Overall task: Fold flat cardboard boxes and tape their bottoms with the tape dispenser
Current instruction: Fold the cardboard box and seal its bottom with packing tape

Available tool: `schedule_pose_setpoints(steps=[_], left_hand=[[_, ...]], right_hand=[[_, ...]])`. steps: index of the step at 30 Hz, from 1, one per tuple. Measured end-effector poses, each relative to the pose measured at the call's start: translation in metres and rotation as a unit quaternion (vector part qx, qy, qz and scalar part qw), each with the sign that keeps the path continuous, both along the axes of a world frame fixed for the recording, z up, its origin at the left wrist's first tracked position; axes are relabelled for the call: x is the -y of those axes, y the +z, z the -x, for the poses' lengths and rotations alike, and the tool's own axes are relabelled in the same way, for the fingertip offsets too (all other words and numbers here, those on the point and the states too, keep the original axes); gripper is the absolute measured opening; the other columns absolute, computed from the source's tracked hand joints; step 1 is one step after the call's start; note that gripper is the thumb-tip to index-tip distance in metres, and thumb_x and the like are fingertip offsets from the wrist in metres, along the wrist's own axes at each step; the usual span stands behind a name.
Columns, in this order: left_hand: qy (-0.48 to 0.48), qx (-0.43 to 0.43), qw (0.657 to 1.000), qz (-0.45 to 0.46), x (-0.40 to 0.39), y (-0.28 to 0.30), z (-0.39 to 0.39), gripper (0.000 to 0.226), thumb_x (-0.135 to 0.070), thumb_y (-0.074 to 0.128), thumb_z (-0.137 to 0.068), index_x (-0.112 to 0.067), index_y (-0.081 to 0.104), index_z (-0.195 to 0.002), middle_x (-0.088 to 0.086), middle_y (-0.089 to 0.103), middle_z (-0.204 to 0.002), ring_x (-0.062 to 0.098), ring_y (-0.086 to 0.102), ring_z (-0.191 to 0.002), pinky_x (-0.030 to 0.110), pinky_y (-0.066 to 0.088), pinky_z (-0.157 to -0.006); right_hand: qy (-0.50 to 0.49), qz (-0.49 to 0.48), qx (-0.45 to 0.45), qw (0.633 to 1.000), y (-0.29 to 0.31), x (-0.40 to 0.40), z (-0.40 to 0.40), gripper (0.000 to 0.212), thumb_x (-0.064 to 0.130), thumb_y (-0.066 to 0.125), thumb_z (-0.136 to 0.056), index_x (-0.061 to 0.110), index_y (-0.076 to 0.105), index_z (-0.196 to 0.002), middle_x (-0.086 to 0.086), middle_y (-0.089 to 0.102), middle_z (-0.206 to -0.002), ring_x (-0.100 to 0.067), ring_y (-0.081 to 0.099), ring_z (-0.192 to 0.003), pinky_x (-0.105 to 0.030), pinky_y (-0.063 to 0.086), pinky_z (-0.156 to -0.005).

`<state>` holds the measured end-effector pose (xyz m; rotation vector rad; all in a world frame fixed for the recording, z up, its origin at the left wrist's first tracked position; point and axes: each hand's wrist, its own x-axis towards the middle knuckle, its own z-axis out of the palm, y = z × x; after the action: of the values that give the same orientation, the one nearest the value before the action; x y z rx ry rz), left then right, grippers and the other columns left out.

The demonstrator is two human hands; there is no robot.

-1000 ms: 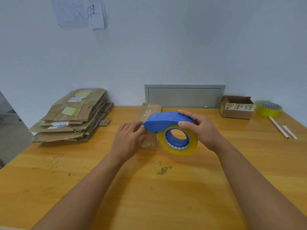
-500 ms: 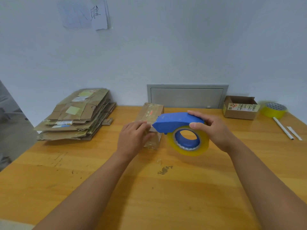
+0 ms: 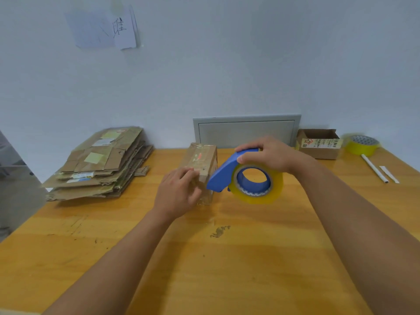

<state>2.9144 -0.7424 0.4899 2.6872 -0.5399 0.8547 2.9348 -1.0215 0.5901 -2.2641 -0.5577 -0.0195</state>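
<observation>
A small folded cardboard box (image 3: pixel 201 159) stands on the wooden table (image 3: pixel 204 269), its top shiny with clear tape. My left hand (image 3: pixel 178 193) lies against the box's near left corner, fingers on its top edge. My right hand (image 3: pixel 271 154) grips the blue tape dispenser (image 3: pixel 223 176) from above. The dispenser carries a yellowish roll of tape (image 3: pixel 261 197), and its nose points down at the box's near right side. A stack of flat cardboard boxes (image 3: pixel 100 164) lies at the table's back left.
A small open cardboard box (image 3: pixel 319 144) sits at the back right beside a spare yellow tape roll (image 3: pixel 362 145) and a white stick (image 3: pixel 375 169). A grey panel (image 3: pixel 246 130) leans on the wall behind. The table's left edge drops off near the stack.
My right hand has tilted the dispenser's nose downward and drawn it off the box top to the near right side. My left hand stays on the box.
</observation>
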Motion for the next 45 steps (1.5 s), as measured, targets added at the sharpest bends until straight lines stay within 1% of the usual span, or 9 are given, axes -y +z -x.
schedule_pose_setpoints(steps=[4, 8, 13, 19, 23, 26, 30, 35, 45], left_hand=[[-0.013, -0.047, 0.998, 0.04, 0.003, 0.009, 0.004, 0.05, -0.038, 0.04, -0.082, -0.013, 0.066, -0.117, 0.003, 0.064, -0.118, 0.02, 0.055, -0.103, 0.031, 0.039, -0.086], [0.002, -0.068, 0.994, 0.089, 0.01, 0.017, 0.001, 0.055, -0.046, 0.027, -0.086, -0.014, 0.07, -0.097, -0.001, 0.064, -0.093, 0.016, 0.053, -0.083, 0.031, 0.038, -0.074], [0.094, -0.09, 0.989, 0.073, 0.023, 0.028, -0.011, 0.045, -0.052, 0.042, -0.096, -0.018, 0.062, -0.073, -0.008, 0.051, -0.07, 0.014, 0.05, -0.065, 0.028, 0.031, -0.054], [0.141, -0.127, 0.982, -0.002, 0.029, 0.041, -0.024, 0.049, -0.065, 0.049, -0.088, -0.021, 0.058, -0.069, -0.006, 0.059, -0.069, 0.015, 0.057, -0.064, 0.027, 0.035, -0.049], [0.162, -0.093, 0.982, -0.028, 0.038, 0.036, -0.03, 0.044, -0.06, 0.051, -0.087, -0.019, 0.064, -0.093, -0.001, 0.063, -0.085, 0.021, 0.058, -0.079, 0.029, 0.035, -0.054], [0.165, -0.066, 0.983, -0.052, 0.043, 0.027, -0.029, 0.045, -0.057, 0.047, -0.087, -0.019, 0.063, -0.105, 0.004, 0.063, -0.098, 0.025, 0.057, -0.091, 0.032, 0.038, -0.06], [0.157, -0.011, 0.987, -0.034, 0.037, 0.01, -0.019, 0.036, -0.056, 0.046, -0.09, -0.022, 0.056, -0.087, 0.002, 0.063, -0.093, 0.021, 0.052, -0.081, 0.033, 0.04, -0.063], [0.116, -0.012, 0.993, 0.008, 0.031, 0.003, -0.016, 0.043, -0.062, 0.056, -0.089, -0.02, 0.061, -0.097, -0.002, 0.059, -0.097, 0.02, 0.053, -0.089, 0.034, 0.045, -0.073], [0.068, 0.116, 0.99, -0.033, 0.021, -0.005, -0.013, 0.033, -0.044, 0.073, -0.086, -0.012, 0.064, -0.082, 0.005, 0.062, -0.078, 0.027, 0.057, -0.071, 0.037, 0.041, -0.06]], right_hand=[[0.003, 0.007, 0.002, 1.0, 0.002, -0.003, 0.001, 0.021, 0.037, 0.068, -0.091, 0.03, 0.075, -0.11, 0.012, 0.07, -0.106, -0.007, 0.062, -0.098, -0.021, 0.048, -0.081], [0.0, 0.022, 0.001, 1.0, 0.008, -0.004, 0.002, 0.015, 0.04, 0.067, -0.091, 0.035, 0.074, -0.103, 0.019, 0.069, -0.098, -0.006, 0.062, -0.096, -0.021, 0.046, -0.075], [-0.004, 0.045, 0.005, 0.999, 0.018, -0.011, 0.004, 0.01, 0.047, 0.067, -0.088, 0.041, 0.075, -0.087, 0.013, 0.072, -0.094, -0.009, 0.063, -0.093, -0.026, 0.049, -0.08], [-0.029, 0.234, 0.011, 0.972, 0.006, -0.012, 0.004, 0.035, 0.05, 0.069, -0.084, 0.03, 0.072, -0.113, 0.01, 0.066, -0.108, -0.012, 0.06, -0.096, -0.026, 0.046, -0.077], [-0.153, 0.009, 0.06, 0.986, -0.004, 0.023, 0.01, 0.039, 0.044, 0.069, -0.088, 0.025, 0.069, -0.122, 0.004, 0.065, -0.115, -0.014, 0.058, -0.098, -0.025, 0.041, -0.075], [-0.166, -0.016, 0.084, 0.982, -0.005, 0.024, 0.011, 0.044, 0.047, 0.07, -0.086, 0.026, 0.067, -0.126, 0.007, 0.062, -0.115, -0.012, 0.058, -0.097, -0.027, 0.04, -0.079], [-0.185, -0.087, 0.084, 0.975, -0.013, 0.005, 0.009, 0.048, 0.043, 0.071, -0.088, 0.023, 0.064, -0.131, 0.009, 0.058, -0.118, -0.011, 0.054, -0.104, -0.024, 0.039, -0.085], [-0.239, -0.182, 0.123, 0.946, -0.021, -0.021, 0.005, 0.048, 0.041, 0.071, -0.088, 0.022, 0.063, -0.132, 0.008, 0.061, -0.113, -0.013, 0.058, -0.1, -0.016, 0.04, -0.075], [-0.22, -0.256, 0.14, 0.931, -0.019, -0.048, 0.0, 0.047, 0.042, 0.071, -0.087, 0.023, 0.064, -0.129, 0.012, 0.063, -0.109, -0.007, 0.061, -0.098, -0.018, 0.048, -0.079]])
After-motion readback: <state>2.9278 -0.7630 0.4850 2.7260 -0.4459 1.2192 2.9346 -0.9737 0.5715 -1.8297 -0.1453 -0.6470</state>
